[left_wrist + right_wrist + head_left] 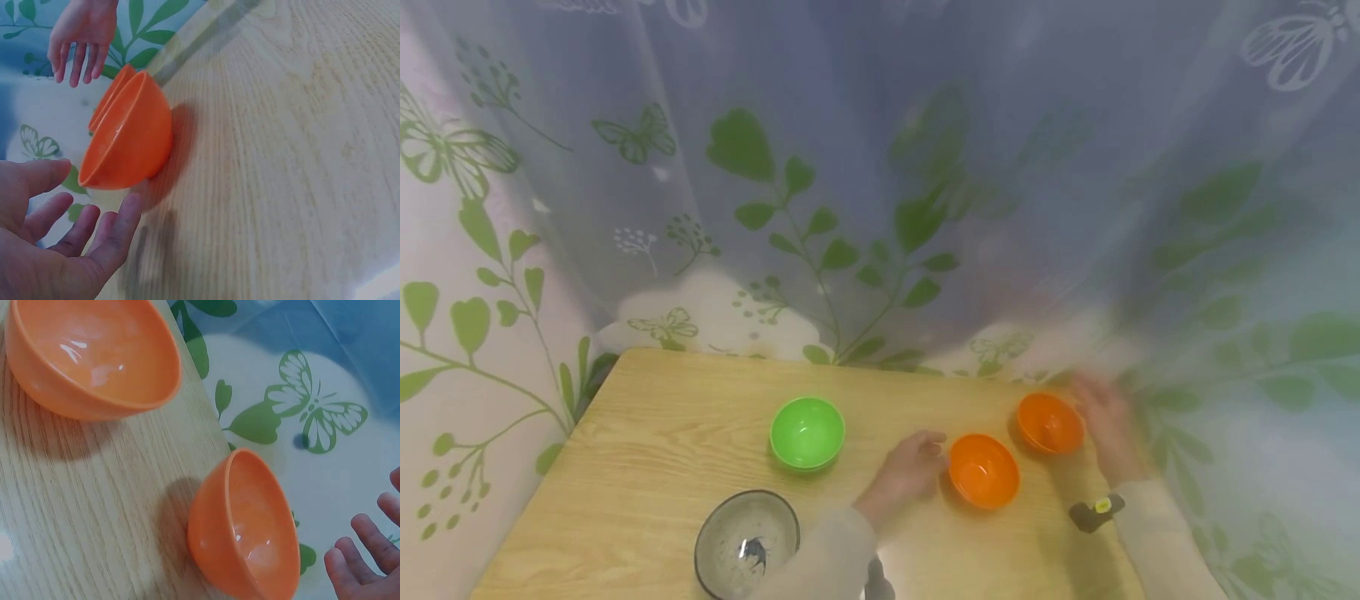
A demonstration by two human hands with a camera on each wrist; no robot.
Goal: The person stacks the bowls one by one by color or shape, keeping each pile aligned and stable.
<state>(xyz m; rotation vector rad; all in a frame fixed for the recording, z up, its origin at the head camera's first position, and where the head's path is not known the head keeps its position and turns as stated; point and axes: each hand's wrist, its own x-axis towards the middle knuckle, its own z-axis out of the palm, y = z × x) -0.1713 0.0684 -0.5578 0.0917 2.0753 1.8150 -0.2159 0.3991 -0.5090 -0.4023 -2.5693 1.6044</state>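
Two orange bowls stand upright on the right part of the wooden table: a nearer orange bowl (pixel 984 472) and a farther orange bowl (pixel 1050 424) toward the back edge. My left hand (pixel 912 467) is beside the nearer one, fingers loosely bent, with its fingertips close to the bowl wall in the left wrist view. Nothing is held in it. At the outer side of the farther bowl is my right hand (pixel 1103 417), blurred in the head view. Its fingers (pixel 369 540) spread apart from the rim in the right wrist view, holding nothing.
A green bowl (pixel 807 433) sits left of the orange ones. Close to the front left is a larger grey dark-rimmed bowl (pixel 730 533), partly covered by my left sleeve. A leaf-and-butterfly-patterned curtain (pixel 850 208) hangs right behind the table's back edge.
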